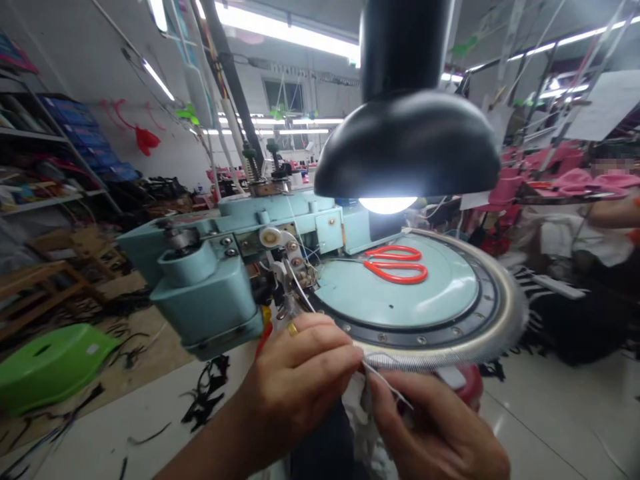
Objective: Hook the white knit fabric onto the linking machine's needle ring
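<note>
A thin white cord (387,385) runs out from the fingertips of my left hand (307,373). My left hand is closed in a pinch, with a ring on one finger. My right hand (435,427) is closed too, its thumb and forefinger around the cord, whose end sticks out over the forefinger. Both hands are at the near edge of the toothed metal ring (425,358) of a pale green linking machine (210,293). A white strand (303,291) drops from the machine's head towards my left hand. Pale fabric (363,417) hangs below my hands, partly hidden.
Scissors with red handles (397,265) lie on the machine's round plate (435,300). A black lamp (407,143) hangs close above it, lit. A green stool (55,367) stands at left, near dark scraps (207,390) on the floor. Another person's arm (613,213) shows at right.
</note>
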The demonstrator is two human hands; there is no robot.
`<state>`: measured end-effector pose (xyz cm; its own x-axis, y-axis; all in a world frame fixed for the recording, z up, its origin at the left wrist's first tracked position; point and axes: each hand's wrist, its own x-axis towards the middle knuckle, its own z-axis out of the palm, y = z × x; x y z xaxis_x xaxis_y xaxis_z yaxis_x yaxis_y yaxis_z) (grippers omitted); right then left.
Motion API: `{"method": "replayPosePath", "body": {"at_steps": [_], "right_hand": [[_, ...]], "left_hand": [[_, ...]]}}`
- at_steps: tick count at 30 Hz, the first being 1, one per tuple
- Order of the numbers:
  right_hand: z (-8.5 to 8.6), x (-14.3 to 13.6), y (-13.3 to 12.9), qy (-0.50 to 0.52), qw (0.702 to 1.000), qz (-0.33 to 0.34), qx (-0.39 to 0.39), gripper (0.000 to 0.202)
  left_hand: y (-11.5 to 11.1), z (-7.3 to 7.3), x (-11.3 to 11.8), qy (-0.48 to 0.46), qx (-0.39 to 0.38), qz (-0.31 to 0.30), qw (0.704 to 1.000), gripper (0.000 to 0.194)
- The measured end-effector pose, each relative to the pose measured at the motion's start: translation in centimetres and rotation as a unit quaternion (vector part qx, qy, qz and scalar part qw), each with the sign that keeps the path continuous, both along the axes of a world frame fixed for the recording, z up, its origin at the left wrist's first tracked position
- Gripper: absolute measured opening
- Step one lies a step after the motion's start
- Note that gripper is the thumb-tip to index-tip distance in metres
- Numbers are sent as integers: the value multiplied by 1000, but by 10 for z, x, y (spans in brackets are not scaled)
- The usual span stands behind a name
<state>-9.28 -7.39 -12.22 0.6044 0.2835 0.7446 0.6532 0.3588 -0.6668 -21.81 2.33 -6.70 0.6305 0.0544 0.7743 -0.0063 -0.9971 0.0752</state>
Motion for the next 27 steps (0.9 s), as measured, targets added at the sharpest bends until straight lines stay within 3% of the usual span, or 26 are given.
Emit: {"method": "replayPosePath", "body": {"at_steps": [8,14,20,27], "right_hand": [[0,4,-1,-7,1000,-16,-18,8],[2,6,-3,3,1000,-6,-14,9],[4,6,-6,-13,1000,1,-9,12],[1,8,-6,1,1000,-6,-14,9]], "left_hand": [[-5,-1,7,-39,36,47,997,17],[-1,-1,0,-5,82,18,996,20],[3,6,0,17,20,-11,1000,17],[1,3,-1,7,58,5,998,20]]}}
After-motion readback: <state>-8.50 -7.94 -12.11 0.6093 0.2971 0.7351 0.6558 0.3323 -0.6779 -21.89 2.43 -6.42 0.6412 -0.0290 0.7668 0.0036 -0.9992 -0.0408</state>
